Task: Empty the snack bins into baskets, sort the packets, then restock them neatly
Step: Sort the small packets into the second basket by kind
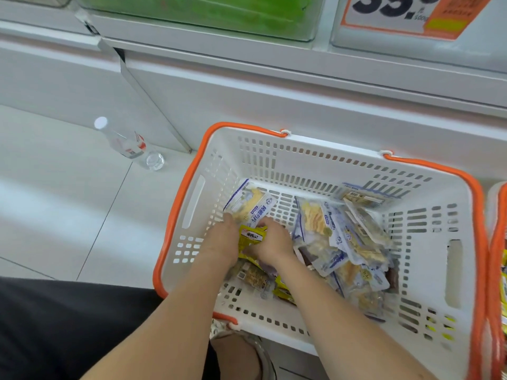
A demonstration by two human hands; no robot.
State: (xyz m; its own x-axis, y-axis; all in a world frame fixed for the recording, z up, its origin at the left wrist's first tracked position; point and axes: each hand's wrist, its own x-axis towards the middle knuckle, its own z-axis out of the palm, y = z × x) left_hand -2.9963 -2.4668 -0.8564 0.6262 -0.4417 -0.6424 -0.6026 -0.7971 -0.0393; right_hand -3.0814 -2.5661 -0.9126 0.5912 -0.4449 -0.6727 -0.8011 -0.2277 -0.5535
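A white basket with an orange rim [192, 171] stands on the floor in front of me. Both of my hands reach down into its left half. My left hand [223, 244] grips a blue-and-white snack packet [251, 205] that sticks up past its fingers. My right hand [270, 242] is curled over a yellow packet [251, 237] wedged between the two hands. A heap of several more blue-and-white packets [343, 242] lies in the middle and right of the basket, with yellow and brown ones beneath.
A clear water bottle [127, 145] lies on the pale tiled floor to the basket's left. White shelving with a green-filled bin [208, 15] and an orange price sign [406, 15] rises behind. A second orange-rimmed basket [500, 242] shows at the right edge.
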